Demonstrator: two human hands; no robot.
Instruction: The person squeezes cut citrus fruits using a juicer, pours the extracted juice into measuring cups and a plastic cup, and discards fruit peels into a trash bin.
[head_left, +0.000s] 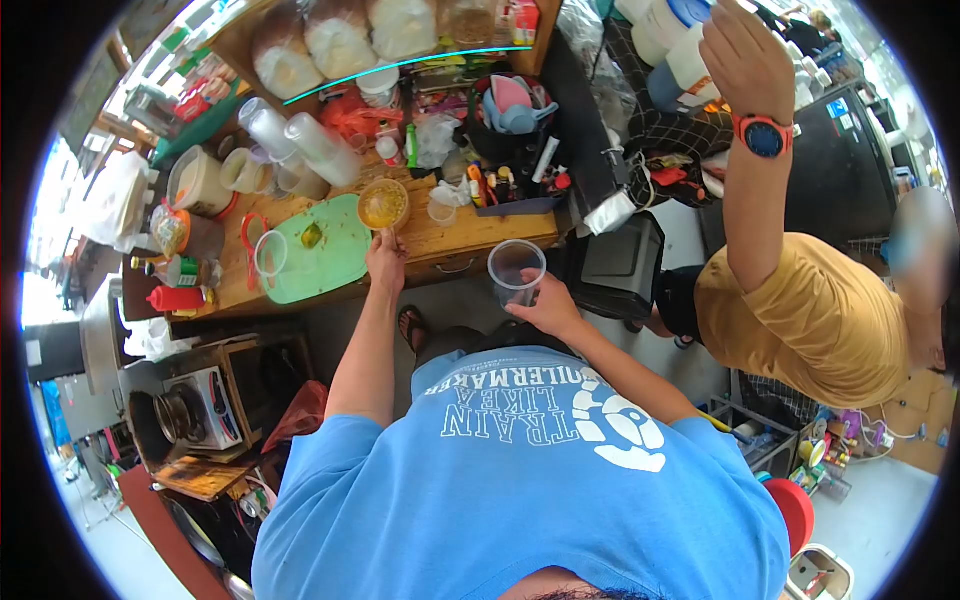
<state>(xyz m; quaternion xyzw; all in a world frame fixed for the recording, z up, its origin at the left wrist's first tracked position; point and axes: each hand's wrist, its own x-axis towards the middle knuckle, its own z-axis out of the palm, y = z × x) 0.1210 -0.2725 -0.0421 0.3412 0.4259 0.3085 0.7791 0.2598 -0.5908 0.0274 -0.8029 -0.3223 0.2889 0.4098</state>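
Observation:
My left hand [386,262] is closed on the handle of what looks like a small round strainer [384,205], yellow-orange, with bits in its bowl. It is over the right end of a light green cutting board [335,262]. My right hand [549,305] grips a clear plastic cup [517,268] in front of the table edge; the cup looks empty. A small green and orange fruit piece [312,235] lies on the board among scraps. Another clear cup [271,254] is at the board's left end, beside a red-handled tool [254,232].
Stacked plastic cups [322,148], a lidded tub [197,184] and a red squeeze bottle [170,298] stand on the wooden table [450,240]. A black tray [520,205] holds small items. At right, a person in a tan shirt [800,320] raises an arm. A stove [200,405] is lower left.

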